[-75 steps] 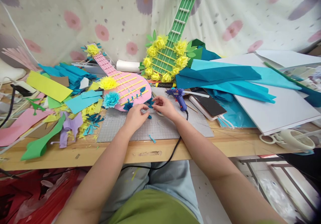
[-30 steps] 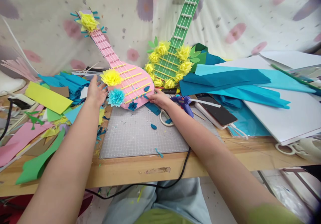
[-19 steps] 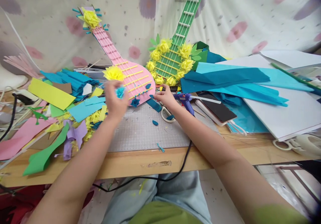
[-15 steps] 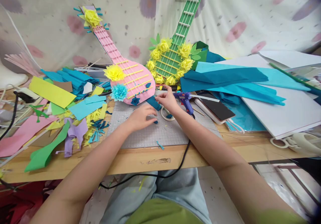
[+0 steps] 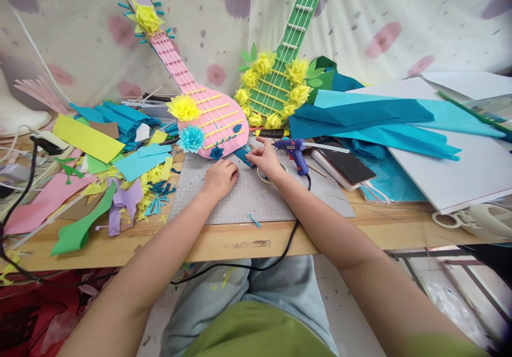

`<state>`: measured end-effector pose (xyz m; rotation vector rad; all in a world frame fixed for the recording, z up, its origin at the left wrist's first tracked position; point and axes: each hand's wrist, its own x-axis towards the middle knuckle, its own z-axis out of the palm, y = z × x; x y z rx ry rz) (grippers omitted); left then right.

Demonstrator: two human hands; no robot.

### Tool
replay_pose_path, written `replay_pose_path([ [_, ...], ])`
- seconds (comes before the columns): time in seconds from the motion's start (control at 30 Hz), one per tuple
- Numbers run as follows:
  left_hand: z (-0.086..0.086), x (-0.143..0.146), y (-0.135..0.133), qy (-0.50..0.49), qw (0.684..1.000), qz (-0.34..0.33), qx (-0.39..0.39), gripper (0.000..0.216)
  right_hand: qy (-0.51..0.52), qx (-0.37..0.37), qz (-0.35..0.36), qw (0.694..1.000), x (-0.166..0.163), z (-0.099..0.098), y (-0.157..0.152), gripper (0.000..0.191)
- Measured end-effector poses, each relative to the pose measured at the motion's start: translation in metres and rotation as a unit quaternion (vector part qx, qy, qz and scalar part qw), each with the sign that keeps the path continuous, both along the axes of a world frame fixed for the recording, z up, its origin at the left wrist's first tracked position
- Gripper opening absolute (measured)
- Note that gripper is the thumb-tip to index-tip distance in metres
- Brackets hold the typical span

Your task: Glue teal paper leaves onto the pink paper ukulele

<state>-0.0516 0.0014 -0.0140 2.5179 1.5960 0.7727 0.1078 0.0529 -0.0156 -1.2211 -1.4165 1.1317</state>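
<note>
My left hand (image 5: 219, 177) rests on the grey cutting mat (image 5: 256, 199) with its fingers curled under; whatever is in them is hidden. My right hand (image 5: 265, 157) is just beyond it, pinching the end of a dark teal paper strip (image 5: 242, 156) at the lower edge of the pink paper guitar (image 5: 212, 119). That guitar leans against the curtain and carries a yellow flower (image 5: 183, 107), a light blue flower (image 5: 191, 138) and a small dark blue flower (image 5: 216, 152). White scissors (image 5: 262, 176) lie partly under my right wrist.
A green paper guitar (image 5: 280, 77) with yellow flowers stands behind. A blue glue gun (image 5: 295, 150) and a phone (image 5: 344, 166) lie right of my hands, with teal paper sheets (image 5: 372, 122) and white boards (image 5: 452, 170) beyond. Coloured paper scraps (image 5: 92, 170) cover the left.
My left hand left the pink guitar, came down on the mat and curled over the spot where a small teal piece lay; that piece no longer shows. My right hand stays at the teal strip.
</note>
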Motion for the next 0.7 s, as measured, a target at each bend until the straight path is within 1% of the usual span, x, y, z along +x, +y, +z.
replay_pose_path([
  [0.07,0.001,0.000,-0.001,-0.082,0.996,0.025,0.010,0.010,-0.013,0.015,0.018,1.000,-0.003,-0.001,-0.003,0.055],
  [0.1,0.001,-0.001,-0.001,-0.136,0.989,0.047,0.018,0.011,-0.024,0.027,0.027,0.999,-0.005,-0.002,-0.005,0.051],
  [0.17,0.001,-0.002,0.001,-0.247,0.964,0.101,0.017,0.014,-0.048,0.050,0.043,0.997,-0.006,-0.003,-0.008,0.045],
  [0.23,-0.002,-0.004,0.004,-0.335,0.933,0.126,-0.022,0.016,-0.065,0.066,0.058,0.994,-0.007,-0.002,-0.012,0.039],
  [0.37,-0.007,-0.005,0.008,-0.468,0.865,0.095,-0.155,0.025,-0.083,0.085,0.074,0.990,-0.009,0.001,-0.018,0.030],
  [0.43,-0.007,-0.003,0.008,-0.507,0.833,0.090,-0.200,0.030,-0.091,0.093,0.074,0.989,-0.010,0.002,-0.019,0.028],
  [0.5,-0.004,-0.002,0.006,-0.524,0.818,0.094,-0.218,0.034,-0.100,0.099,0.078,0.987,-0.010,0.003,-0.020,0.027],
  [0.6,-0.001,-0.003,0.004,-0.529,0.815,0.096,-0.215,0.035,-0.113,0.112,0.084,0.984,-0.011,0.003,-0.020,0.027],
  [0.7,-0.002,-0.005,0.005,-0.517,0.828,0.100,-0.193,0.034,-0.121,0.124,0.102,0.980,-0.012,0.000,-0.020,0.032],
])
